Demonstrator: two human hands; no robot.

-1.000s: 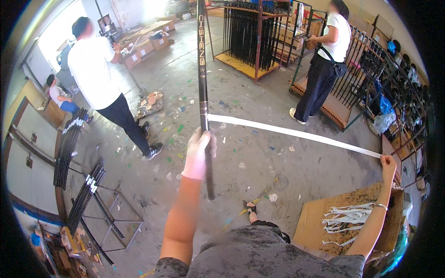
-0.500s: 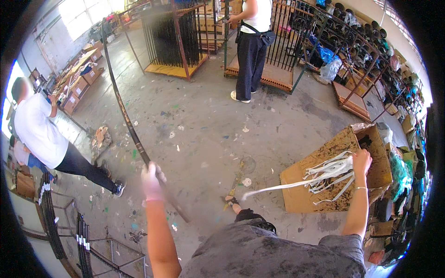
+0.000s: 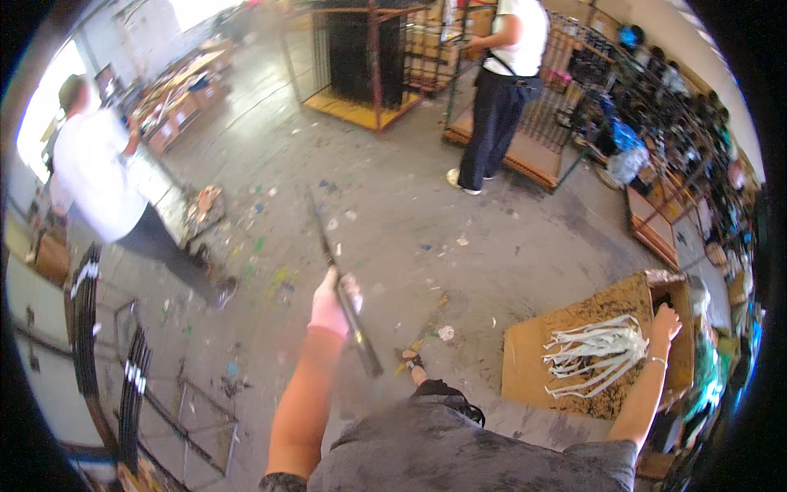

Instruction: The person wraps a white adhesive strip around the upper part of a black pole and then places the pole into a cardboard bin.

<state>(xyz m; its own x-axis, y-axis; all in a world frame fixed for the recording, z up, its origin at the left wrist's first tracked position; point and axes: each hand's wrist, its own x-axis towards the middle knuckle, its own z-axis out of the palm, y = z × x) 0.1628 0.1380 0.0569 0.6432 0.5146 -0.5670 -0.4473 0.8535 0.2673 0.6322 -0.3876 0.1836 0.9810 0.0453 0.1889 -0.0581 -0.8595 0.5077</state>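
My left hand (image 3: 332,305), in a pale glove, is wrapped round a long thin dark rod (image 3: 354,336). One end of the rod points back toward my body; the other runs away from me and blurs over the floor. A bundle of white strips (image 3: 597,354) hangs over the side of a stained cardboard box (image 3: 525,361) on my right. My right hand (image 3: 666,325), bare with a bracelet at the wrist, is at the box's opening, just beyond the bundle. Its fingers look curled, and their tips are partly hidden.
A person in a white top (image 3: 98,172) stands at the left, another person (image 3: 504,90) at the far middle. Racks of dark rods (image 3: 131,402) are at the lower left; a metal rack (image 3: 373,74) stands at the back. Heaped goods (image 3: 656,98) line the right side.
My left hand has moved right and tilted the rod, which now looks much shorter. My right hand has shifted off the white strips to the box opening. The strip stretching leftward is no longer seen.
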